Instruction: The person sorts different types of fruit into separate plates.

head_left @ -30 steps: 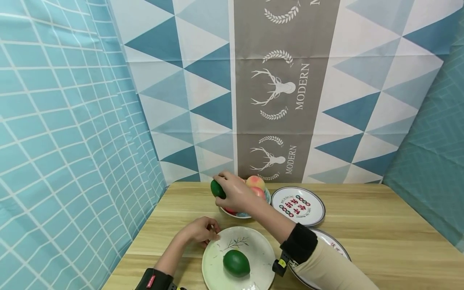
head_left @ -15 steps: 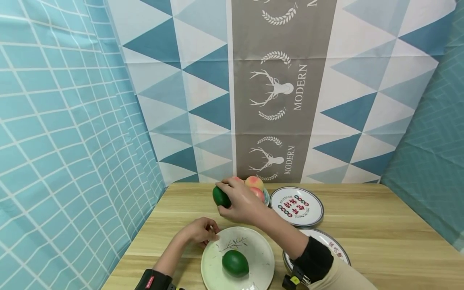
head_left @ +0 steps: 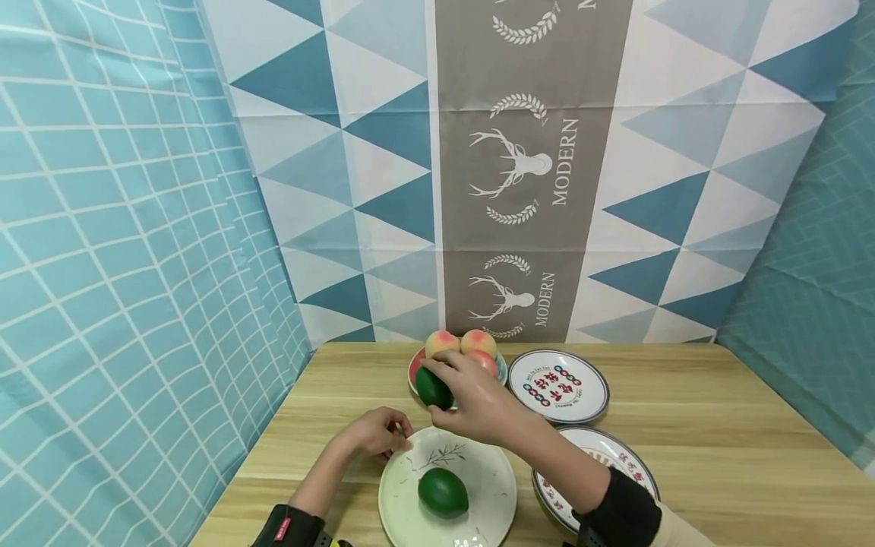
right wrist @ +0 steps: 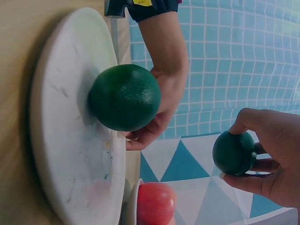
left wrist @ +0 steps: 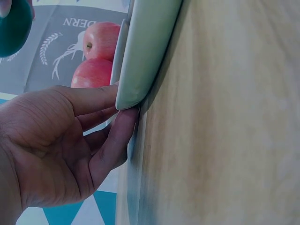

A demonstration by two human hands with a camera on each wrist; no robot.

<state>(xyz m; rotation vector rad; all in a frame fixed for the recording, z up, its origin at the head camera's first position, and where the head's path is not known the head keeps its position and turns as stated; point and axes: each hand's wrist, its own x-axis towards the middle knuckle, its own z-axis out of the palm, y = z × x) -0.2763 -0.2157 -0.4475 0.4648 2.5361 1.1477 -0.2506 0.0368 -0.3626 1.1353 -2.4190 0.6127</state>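
Note:
My right hand [head_left: 472, 395] grips a dark green, oval fruit [head_left: 434, 388] between thumb and fingers, held up between the fruit bowl and the plate. In the right wrist view that green fruit [right wrist: 234, 153] shows clearly in the fingertips. Below it, a pale plate [head_left: 488, 486] with a twig pattern lies on the table, bearing a second dark green fruit [head_left: 443, 492] with a pointed end. At the plate's left rim is my left hand [head_left: 374, 434]. The left wrist view shows its thumb and fingers [left wrist: 117, 136] pinching the edge of the plate [left wrist: 147, 51].
Behind the plate stands a bowl [head_left: 414, 371] of peaches [head_left: 478, 343] and red apples [left wrist: 101, 40]. Two white plates with dark rims and red lettering, a back plate [head_left: 588, 391] and a front plate [head_left: 625, 456], lie to the right. Patterned cloths hang around the wooden table [head_left: 718, 441].
My right hand has carried the green fruit from over the bowl's left side toward me and slightly right, nearer the pale plate. The left hand stays at the rim.

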